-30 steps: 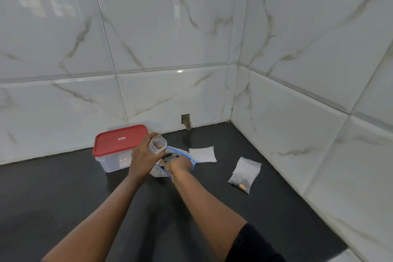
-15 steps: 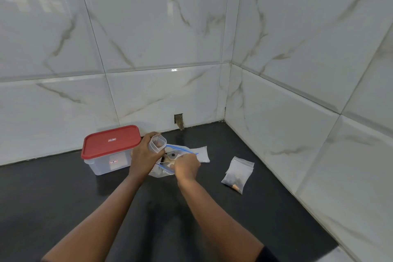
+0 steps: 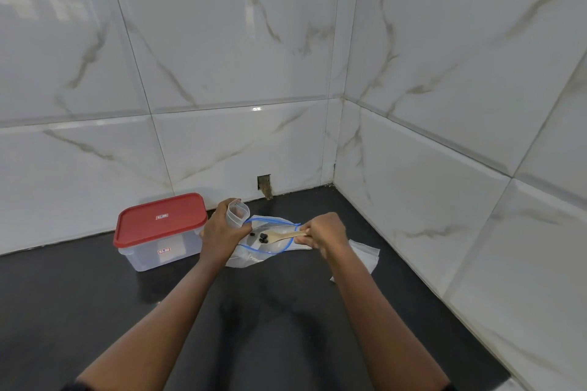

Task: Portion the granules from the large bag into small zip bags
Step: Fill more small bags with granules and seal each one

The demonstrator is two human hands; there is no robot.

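Observation:
The large clear bag [image 3: 270, 249] with a blue zip rim lies open on the black counter. My left hand [image 3: 220, 233] holds a small zip bag [image 3: 236, 214] upright, mouth open, just left of the large bag. My right hand [image 3: 325, 233] grips the handle of a wooden spoon [image 3: 279, 235]. The spoon's bowl is over the large bag's opening, and a few dark granules [image 3: 261, 236] sit at its tip.
A clear box with a red lid [image 3: 160, 224] stands to the left against the wall. Another small bag [image 3: 365, 257] lies on the counter behind my right forearm. Tiled walls close the back and the right side.
My right hand has pulled back to the right out of the large bag, bringing the wooden spoon and granules into sight. The view has shifted, and my forearm now covers the small bag on the right.

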